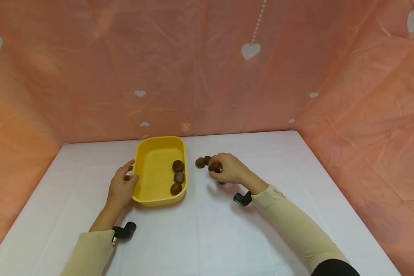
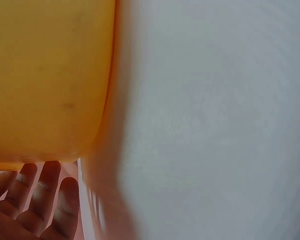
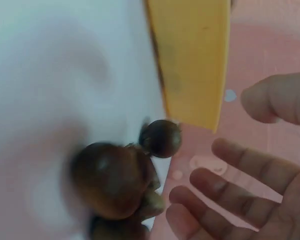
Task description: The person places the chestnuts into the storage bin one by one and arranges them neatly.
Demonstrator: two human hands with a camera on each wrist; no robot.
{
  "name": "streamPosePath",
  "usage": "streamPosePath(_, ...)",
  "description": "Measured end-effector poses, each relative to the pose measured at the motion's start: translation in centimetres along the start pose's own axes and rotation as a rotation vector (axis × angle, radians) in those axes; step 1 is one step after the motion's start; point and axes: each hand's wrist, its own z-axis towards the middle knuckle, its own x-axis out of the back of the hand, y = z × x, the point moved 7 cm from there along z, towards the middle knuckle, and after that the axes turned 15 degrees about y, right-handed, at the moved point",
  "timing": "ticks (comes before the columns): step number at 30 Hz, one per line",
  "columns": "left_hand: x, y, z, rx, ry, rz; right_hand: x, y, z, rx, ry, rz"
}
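We find the yellow tray (image 1: 158,200) near the far edge of the table (image 1: 200,237), left of its middle. Three brown pieces (image 1: 179,177) lie in a row along the tray's right wall. Just right of the tray, toward the same far edge, we note loose pieces (image 1: 200,163); the right hand (image 1: 230,168) covers some, so we cannot give a count.

The right grip is released: the right wrist view shows spread fingers, thumb well apart from them, enclosing nothing. The left hand (image 1: 120,189) rests extended fingers against the tray's left wall, its grip not clenched.

We judge the pieces light, hard and smooth, liable to roll; a thumb-and-finger hold across the widest part of each should serve. We judge the tray light and stiff, best steadied at its rim.

The tray's right wall presents a raised edge to clear. Behind the far edge, orange cloth (image 1: 193,76) limits reach; we see more room toward the table's right edge.
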Motion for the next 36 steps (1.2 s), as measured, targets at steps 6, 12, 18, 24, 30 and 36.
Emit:
streamPosePath(6, 0.0, 0.1, 0.1, 0.006, -0.005, -0.003, 0.2, 1.3, -1.4, -0.016, 0.046, -0.078)
streamPosePath(12, 0.1, 0.2, 0.2, -0.005, -0.005, -0.003, 0.4, 1.7, -2.1, -0.02, 0.094, -0.122)
streamPosePath(18, 0.0, 0.1, 0.3, 0.0, -0.012, -0.001, -0.1, 2.1, -2.8, -0.033, 0.091, -0.16)
streamPosePath(24, 0.0, -0.1, 0.2, 0.008, -0.015, 0.003, -0.7, 2.5, -3.2, -0.038, 0.074, -0.149)
streamPosePath(30, 0.0, -0.3, 0.2, 0.003, -0.008, 0.009, -1.0, 2.5, -3.4, -0.033, 0.061, -0.134)
streamPosePath(36, -0.2, -0.6, 0.1, 0.009, -0.01, 0.004, -1.4, 2.5, -3.4, -0.026, 0.035, -0.15)
